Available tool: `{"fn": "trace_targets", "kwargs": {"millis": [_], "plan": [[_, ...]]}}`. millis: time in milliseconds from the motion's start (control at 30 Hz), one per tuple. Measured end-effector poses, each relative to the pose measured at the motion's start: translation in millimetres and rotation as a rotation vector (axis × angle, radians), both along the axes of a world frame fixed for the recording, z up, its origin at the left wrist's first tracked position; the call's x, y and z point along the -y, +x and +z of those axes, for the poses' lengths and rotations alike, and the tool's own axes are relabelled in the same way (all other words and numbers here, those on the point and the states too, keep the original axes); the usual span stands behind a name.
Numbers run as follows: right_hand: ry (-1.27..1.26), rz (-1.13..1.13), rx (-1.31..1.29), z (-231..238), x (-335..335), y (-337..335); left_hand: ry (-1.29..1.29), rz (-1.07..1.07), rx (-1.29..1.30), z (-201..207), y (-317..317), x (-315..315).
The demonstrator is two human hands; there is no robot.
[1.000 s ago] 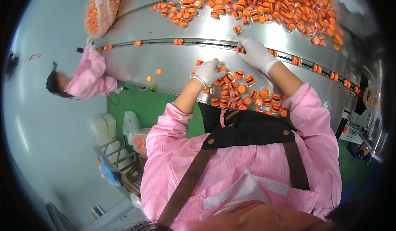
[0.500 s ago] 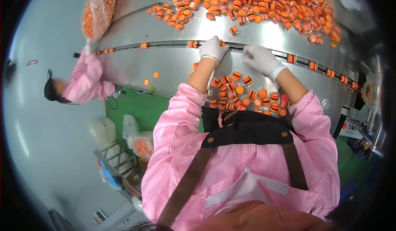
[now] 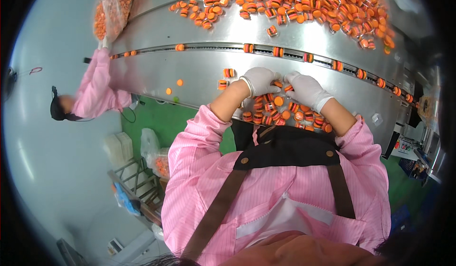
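Both my hands wear white gloves and are over the near cluster of burger-shaped candies, orange with dark and red layers, some in clear plastic cups. My left hand is closed with a burger-shaped candy at its thumb and fingertips. Facing it, my right hand is bent around another burger-shaped candy at its fingertips. Just beyond the hands, a narrow conveyor channel crosses the steel table, carrying spaced candies. Two candies lie left of my left wrist.
A large heap of the same candies covers the table's far side. At far left, a co-worker in pink holds a clear bag of orange pieces by the channel's end. Loose orange pieces lie on the steel table.
Both hands have come back from the channel to the near cluster and now have candies at their fingertips. The candies in the channel have shifted right. The co-worker's arms have risen slightly.
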State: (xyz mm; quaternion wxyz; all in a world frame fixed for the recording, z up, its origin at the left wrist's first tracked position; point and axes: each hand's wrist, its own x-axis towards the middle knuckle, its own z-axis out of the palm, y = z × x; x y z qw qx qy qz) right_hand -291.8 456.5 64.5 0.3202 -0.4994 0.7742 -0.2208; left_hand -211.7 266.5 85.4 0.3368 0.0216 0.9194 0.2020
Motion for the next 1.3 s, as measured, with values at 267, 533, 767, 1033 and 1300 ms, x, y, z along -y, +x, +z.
{"fn": "trace_targets", "kwargs": {"millis": [267, 533, 767, 1033, 1300], "plan": [[-0.117, -0.053, -0.058, -6, -10, 8, -0.248, 0.283, -0.118, 7, 0, 11], [-0.178, -0.082, -0.057, -9, 8, 10, -0.433, 0.79, -0.319, -5, 5, 66], [-0.268, -0.189, -0.126, -20, 44, -13, -0.42, 0.842, -0.368, -16, -22, 89], [-0.137, -0.32, -0.173, -14, 43, -57, -0.246, 0.82, -0.33, -28, -30, 80], [-0.358, -0.232, -0.354, -11, 70, -107, 0.031, 0.752, -0.557, -13, -53, 64]]}}
